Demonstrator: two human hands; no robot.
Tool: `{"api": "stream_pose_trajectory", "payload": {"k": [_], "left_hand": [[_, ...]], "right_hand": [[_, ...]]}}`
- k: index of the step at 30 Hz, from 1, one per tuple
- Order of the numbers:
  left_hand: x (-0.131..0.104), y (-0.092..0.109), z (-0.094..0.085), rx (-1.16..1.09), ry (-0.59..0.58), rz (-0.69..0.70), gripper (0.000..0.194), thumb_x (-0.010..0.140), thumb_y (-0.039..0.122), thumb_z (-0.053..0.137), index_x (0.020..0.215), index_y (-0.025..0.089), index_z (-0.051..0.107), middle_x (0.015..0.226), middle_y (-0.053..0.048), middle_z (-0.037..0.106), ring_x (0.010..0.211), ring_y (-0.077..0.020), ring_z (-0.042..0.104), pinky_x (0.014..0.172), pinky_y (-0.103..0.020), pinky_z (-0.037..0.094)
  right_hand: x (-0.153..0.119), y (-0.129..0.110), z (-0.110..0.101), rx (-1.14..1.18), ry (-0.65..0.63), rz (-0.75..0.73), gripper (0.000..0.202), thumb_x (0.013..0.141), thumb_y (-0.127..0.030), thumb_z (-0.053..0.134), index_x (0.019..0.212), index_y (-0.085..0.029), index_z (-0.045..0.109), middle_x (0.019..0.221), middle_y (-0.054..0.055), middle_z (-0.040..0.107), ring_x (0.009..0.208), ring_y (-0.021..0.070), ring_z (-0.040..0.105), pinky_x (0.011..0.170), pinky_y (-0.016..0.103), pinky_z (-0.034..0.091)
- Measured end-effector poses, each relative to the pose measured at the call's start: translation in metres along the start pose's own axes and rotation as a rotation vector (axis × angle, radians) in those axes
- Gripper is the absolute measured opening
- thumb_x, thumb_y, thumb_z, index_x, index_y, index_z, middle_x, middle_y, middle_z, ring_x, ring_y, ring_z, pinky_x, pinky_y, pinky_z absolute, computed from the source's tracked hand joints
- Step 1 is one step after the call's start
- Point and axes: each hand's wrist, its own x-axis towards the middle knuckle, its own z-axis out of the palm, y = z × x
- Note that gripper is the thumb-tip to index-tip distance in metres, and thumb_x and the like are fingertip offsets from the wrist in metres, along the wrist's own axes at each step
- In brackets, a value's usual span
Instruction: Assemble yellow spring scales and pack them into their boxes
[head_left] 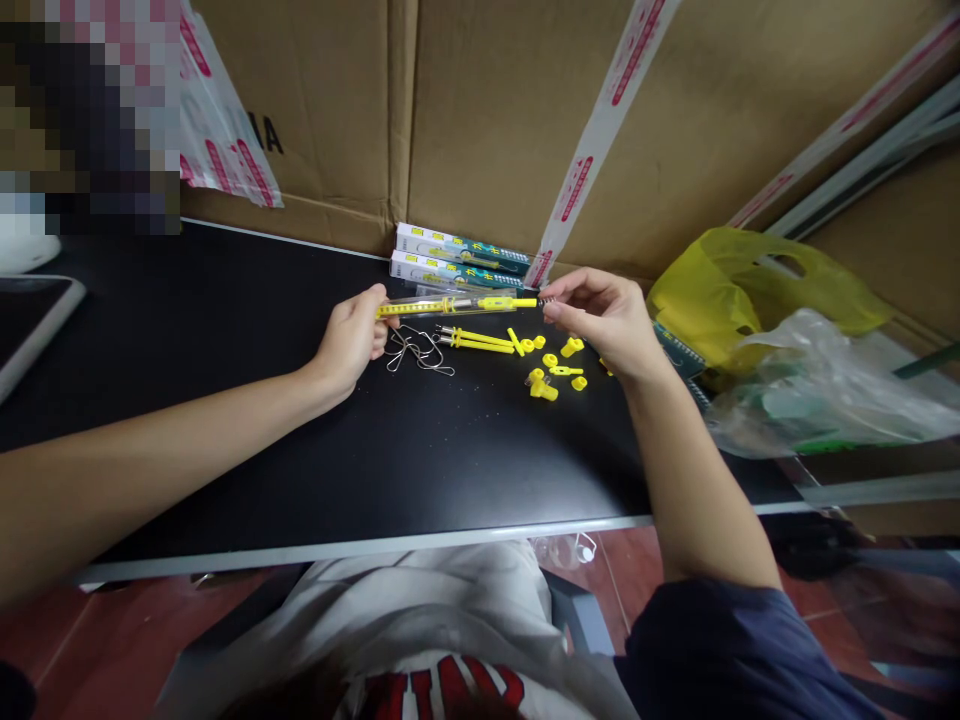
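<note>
Single head-worn view, looking forward and steeply down from above the wearer's lap (442, 590) across the black tabletop (420, 470). Fairly near: left forearm (172, 475) enters from the left edge, right forearm (697, 480) from lower right, with left hand (349, 340) and right hand (596, 310) just above mid-frame. Cardboard (517, 110) backs the far side; red floor tiles (142, 640) show below. Lens looks wide-angle, probably; edges stretched, top-left corner pixelated.

taped cardboard (495, 120) behind a black bench (360, 490)
a yellow plastic bag (694, 290) lies at the right behind a clear one (810, 385); a pale-framed device (34, 320) rests at the far left; below are red floor tiles (619, 590) and a clear bottle (555, 550).
</note>
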Motion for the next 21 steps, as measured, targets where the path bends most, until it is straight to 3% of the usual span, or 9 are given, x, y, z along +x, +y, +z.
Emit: {"api": "stream_pose_trajectory", "payload": {"k": [11,21], "left_hand": [[0.001,-0.005,-0.002,0.007,-0.047,0.023,0.029,0.087,0.031,0.046,0.061,0.019,0.045,0.047,0.006,0.036,0.035,-0.0040,0.025,0.033,-0.017,0.022],[0.000,-0.004,-0.001,0.015,-0.051,0.004,0.025,0.088,0.027,0.044,0.065,0.018,0.046,0.050,0.006,0.039,0.035,-0.0032,0.026,0.034,-0.016,0.022]], "right_hand": [[-0.002,-0.004,0.008,-0.072,-0.006,0.030,0.033,0.070,-0.046,0.077,0.083,-0.018,0.066,0.071,-0.001,0.063,0.064,0.0106,0.057,0.057,0.025,0.046],[-0.002,-0.001,0.013,-0.041,0.009,-0.003,0.039,0.067,-0.051,0.078,0.082,-0.017,0.066,0.071,0.000,0.063,0.061,0.0092,0.056,0.056,0.023,0.046]]}}
